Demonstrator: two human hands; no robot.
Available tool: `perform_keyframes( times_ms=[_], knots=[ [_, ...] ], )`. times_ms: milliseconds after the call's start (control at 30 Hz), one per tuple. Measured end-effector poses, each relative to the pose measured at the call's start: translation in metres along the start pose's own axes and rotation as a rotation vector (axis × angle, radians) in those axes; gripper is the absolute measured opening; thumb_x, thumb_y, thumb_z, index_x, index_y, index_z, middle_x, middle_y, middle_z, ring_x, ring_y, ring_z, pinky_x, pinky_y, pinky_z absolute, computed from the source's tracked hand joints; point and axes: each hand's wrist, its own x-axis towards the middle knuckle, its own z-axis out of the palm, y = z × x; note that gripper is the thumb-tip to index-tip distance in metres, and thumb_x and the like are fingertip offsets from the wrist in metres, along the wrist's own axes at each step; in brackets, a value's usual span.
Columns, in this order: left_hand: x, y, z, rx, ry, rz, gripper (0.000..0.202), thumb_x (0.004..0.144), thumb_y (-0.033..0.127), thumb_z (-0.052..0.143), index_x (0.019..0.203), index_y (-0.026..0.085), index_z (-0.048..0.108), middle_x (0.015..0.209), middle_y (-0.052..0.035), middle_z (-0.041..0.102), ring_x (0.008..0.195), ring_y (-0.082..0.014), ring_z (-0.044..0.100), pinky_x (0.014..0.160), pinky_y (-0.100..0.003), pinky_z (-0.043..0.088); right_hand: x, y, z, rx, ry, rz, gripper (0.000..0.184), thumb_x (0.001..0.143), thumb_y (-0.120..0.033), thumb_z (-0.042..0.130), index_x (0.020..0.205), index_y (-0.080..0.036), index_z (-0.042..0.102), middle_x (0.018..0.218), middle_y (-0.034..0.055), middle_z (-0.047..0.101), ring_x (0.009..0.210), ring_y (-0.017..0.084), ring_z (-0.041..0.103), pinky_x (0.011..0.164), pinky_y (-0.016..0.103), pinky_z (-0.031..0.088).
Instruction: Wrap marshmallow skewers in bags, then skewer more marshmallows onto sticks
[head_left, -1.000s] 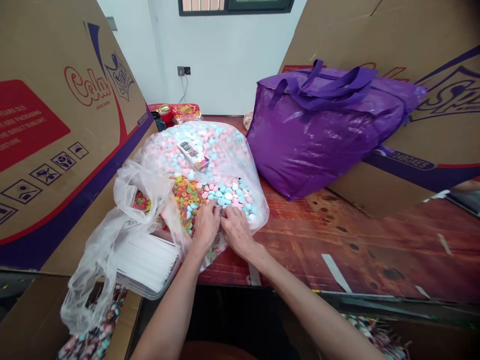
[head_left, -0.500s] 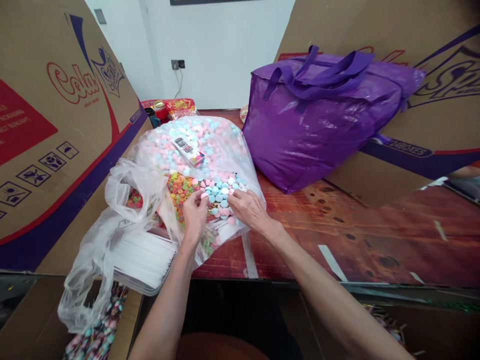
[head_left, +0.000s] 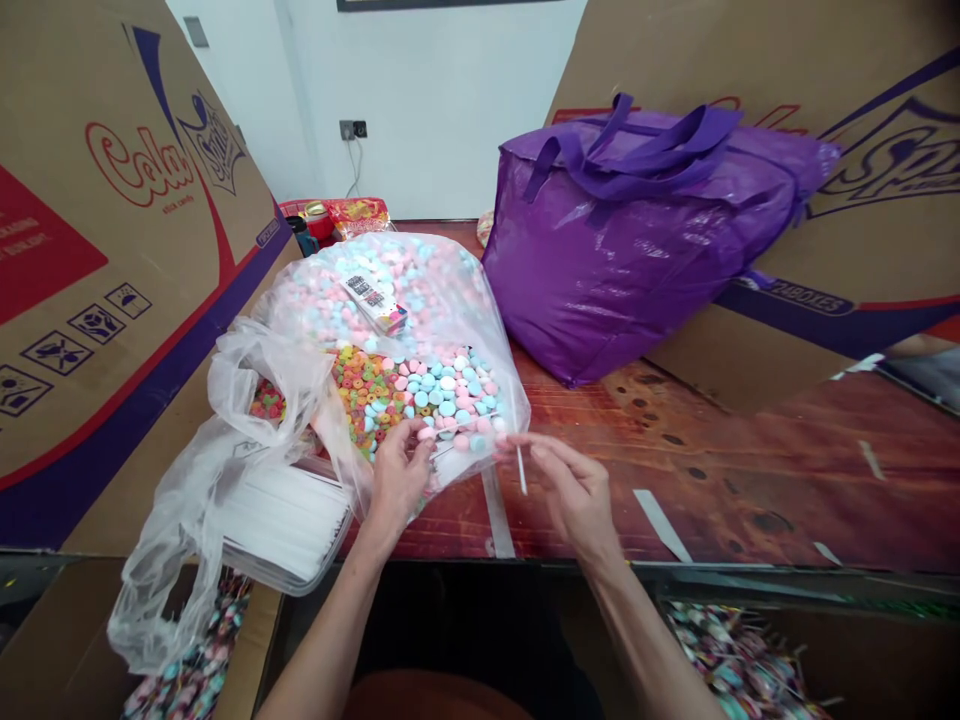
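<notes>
A clear plastic bag [head_left: 420, 300] full of pink and blue candies lies on the wooden table [head_left: 720, 470]. Multicoloured ring candies [head_left: 367, 385] show beside them at its near end. My left hand [head_left: 397, 480] pinches a pink candy at the bag's near edge. My right hand [head_left: 574, 485] is just right of the bag and pinches a thin white stick [head_left: 520, 468] that hangs down from its fingertips. A stack of white sticks in a clear wrap [head_left: 285, 520] lies left of my left hand.
A big purple carry bag [head_left: 645, 230] stands at the back right. Large printed cardboard boxes [head_left: 97, 230] lean in on both sides. Below the table edge, boxes hold several wrapped lollipops [head_left: 735, 660]. A loose plastic bag [head_left: 180, 540] hangs off the left edge.
My right hand has drawn back from the candy pile to the right, holding a white stick. My left hand has shifted slightly nearer, still at the bag's edge.
</notes>
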Motion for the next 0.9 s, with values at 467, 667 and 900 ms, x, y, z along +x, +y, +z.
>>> perform_keyframes(
  times_ms=[467, 667, 900],
  knots=[
    [-0.008, 0.019, 0.029, 0.712, -0.404, 0.382, 0.021, 0.089, 0.011, 0.053, 0.093, 0.020, 0.072, 0.121, -0.0104, 0.067, 0.115, -0.0278, 0.056, 0.099, -0.044, 0.045, -0.064, 0.029, 0.015, 0.061, 0.021, 0.314, 0.025, 0.092, -0.044, 0.055, 0.099, -0.020, 0.054, 0.071, -0.0026, 0.060, 0.046, 0.009, 0.050, 0.041, 0.020, 0.040],
    [-0.007, 0.021, 0.019, 0.064, -0.204, -0.033, 0.014, 0.083, 0.019, 0.065, 0.097, 0.019, 0.069, 0.098, -0.0052, 0.071, 0.088, -0.0179, 0.066, 0.081, -0.029, 0.050, -0.066, 0.023, 0.018, 0.056, -0.024, 0.351, 0.021, 0.091, -0.043, 0.057, 0.090, -0.023, 0.049, 0.063, -0.0067, 0.051, 0.043, 0.006, 0.034, 0.040, 0.018, 0.025],
    [-0.027, 0.029, 0.000, -0.575, -0.282, -0.405, 0.036, 0.068, 0.035, 0.087, 0.095, 0.018, 0.071, 0.089, -0.0010, 0.070, 0.084, -0.0133, 0.069, 0.077, -0.022, 0.049, -0.068, 0.021, 0.024, -0.089, -0.083, 0.295, 0.040, 0.094, -0.048, 0.054, 0.114, -0.016, 0.066, 0.058, -0.0053, 0.043, 0.052, 0.012, 0.042, 0.049, 0.024, 0.036]
  ],
)
